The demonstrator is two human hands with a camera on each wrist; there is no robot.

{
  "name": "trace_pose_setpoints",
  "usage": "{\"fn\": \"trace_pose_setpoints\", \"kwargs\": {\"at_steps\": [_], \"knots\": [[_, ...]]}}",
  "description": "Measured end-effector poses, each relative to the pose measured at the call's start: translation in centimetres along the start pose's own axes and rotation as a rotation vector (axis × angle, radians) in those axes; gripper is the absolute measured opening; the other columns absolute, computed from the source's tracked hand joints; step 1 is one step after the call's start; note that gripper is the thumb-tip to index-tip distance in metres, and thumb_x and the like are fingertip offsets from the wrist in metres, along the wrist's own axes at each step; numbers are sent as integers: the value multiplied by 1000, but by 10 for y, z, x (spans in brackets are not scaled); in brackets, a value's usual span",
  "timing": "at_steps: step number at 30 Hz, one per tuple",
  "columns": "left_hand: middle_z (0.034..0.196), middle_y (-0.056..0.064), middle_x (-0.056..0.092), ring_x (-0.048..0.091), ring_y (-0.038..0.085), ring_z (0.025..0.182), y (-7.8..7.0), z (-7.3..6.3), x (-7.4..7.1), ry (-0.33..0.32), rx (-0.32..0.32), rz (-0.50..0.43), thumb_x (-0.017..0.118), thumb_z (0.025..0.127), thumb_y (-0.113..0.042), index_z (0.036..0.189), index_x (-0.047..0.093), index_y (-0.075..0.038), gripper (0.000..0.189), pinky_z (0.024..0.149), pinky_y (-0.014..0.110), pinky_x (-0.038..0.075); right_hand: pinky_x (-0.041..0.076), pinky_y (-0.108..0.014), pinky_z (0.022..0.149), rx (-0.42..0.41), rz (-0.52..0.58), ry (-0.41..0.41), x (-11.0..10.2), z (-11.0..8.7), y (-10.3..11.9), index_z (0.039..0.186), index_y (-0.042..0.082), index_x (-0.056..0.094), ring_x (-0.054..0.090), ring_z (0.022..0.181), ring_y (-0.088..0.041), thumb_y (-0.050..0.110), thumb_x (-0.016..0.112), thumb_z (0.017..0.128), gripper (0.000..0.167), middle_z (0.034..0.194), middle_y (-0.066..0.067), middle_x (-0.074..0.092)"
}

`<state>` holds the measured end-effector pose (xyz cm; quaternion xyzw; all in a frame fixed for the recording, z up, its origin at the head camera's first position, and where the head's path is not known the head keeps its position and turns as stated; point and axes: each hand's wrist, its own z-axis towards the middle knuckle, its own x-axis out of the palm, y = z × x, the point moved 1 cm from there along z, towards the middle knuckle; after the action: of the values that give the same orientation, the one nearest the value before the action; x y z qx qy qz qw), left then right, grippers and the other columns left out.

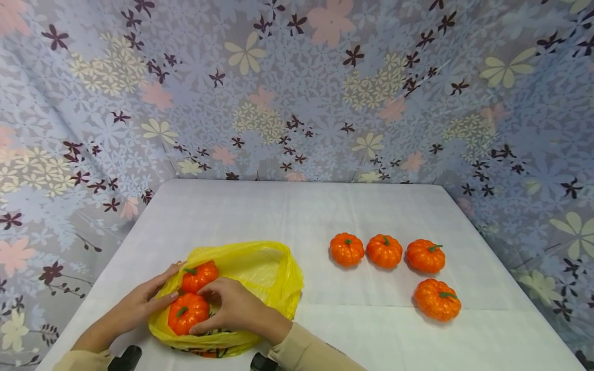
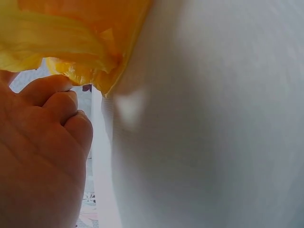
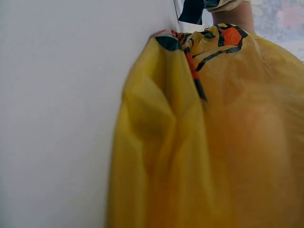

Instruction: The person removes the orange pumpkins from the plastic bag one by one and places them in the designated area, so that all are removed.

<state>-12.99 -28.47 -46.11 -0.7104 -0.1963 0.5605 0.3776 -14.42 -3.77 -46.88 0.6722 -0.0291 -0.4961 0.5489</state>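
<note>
A yellow plastic bag (image 1: 292, 283) lies with its mouth spread at the table's left front. Two small orange pumpkins with green stems sit inside its left part, a nearer pumpkin (image 1: 189, 314) and a farther pumpkin (image 1: 200, 277). My left hand (image 1: 141, 304) holds the bag's left rim, thumb over the edge; in the left wrist view its curled fingers (image 2: 61, 107) are beside the plastic. Reaching into the bag, my right hand (image 1: 238, 306) grips the nearer pumpkin between thumb and fingers. The bag's side (image 3: 161, 142) fills much of the right wrist view and hides that hand's fingers.
On the right half of the white-covered table (image 1: 297, 206) lie several more orange pumpkins: three in a row at the back, a left one (image 1: 346, 250), a middle one (image 1: 384, 251) and a right one (image 1: 425, 256), plus another pumpkin (image 1: 437, 300) nearer. Flowered cloth (image 1: 297, 93) hangs behind.
</note>
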Motion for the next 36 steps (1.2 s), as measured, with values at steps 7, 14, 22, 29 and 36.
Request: {"fn": "trace_pose_setpoints", "kwargs": {"at_steps": [7, 14, 22, 29, 36], "knots": [[159, 25, 26, 21, 52, 144, -1, 0, 0, 0, 7, 4, 58, 101, -33, 155, 35, -2, 67, 106, 73, 24, 50, -12, 83, 13, 125, -36, -10, -8, -5, 116, 13, 72, 59, 96, 4, 37, 93, 72, 55, 109, 17, 65], [159, 26, 25, 21, 53, 144, -3, 0, -1, -2, 5, 9, 58, 102, -33, 155, 35, -1, 67, 107, 73, 23, 52, -17, 87, 41, 218, -71, -25, -18, -7, 118, 13, 71, 60, 99, 2, 33, 92, 73, 53, 108, 16, 63], [160, 26, 24, 19, 53, 145, -2, 0, 0, 1, -11, 4, 58, 102, -34, 156, 34, -2, 67, 107, 73, 22, 53, -21, 90, 38, 306, -121, -44, -26, -2, 122, 13, 69, 61, 104, -1, 31, 91, 75, 55, 113, 14, 63], [160, 26, 25, 19, 53, 145, -2, 1, 1, -2, 2, -6, 59, 101, -32, 155, 35, -2, 66, 108, 73, 22, 53, -27, 94, 30, 306, -164, -61, -34, 0, 124, 14, 68, 62, 107, -3, 31, 91, 76, 56, 115, 12, 63], [160, 25, 26, 22, 52, 144, -2, 1, 2, -12, 19, 7, 60, 101, -30, 155, 36, -2, 65, 108, 72, 24, 53, -36, 98, 39, 314, -235, -79, -47, -7, 125, 13, 67, 63, 109, -7, 30, 90, 76, 57, 119, 8, 63]]}}
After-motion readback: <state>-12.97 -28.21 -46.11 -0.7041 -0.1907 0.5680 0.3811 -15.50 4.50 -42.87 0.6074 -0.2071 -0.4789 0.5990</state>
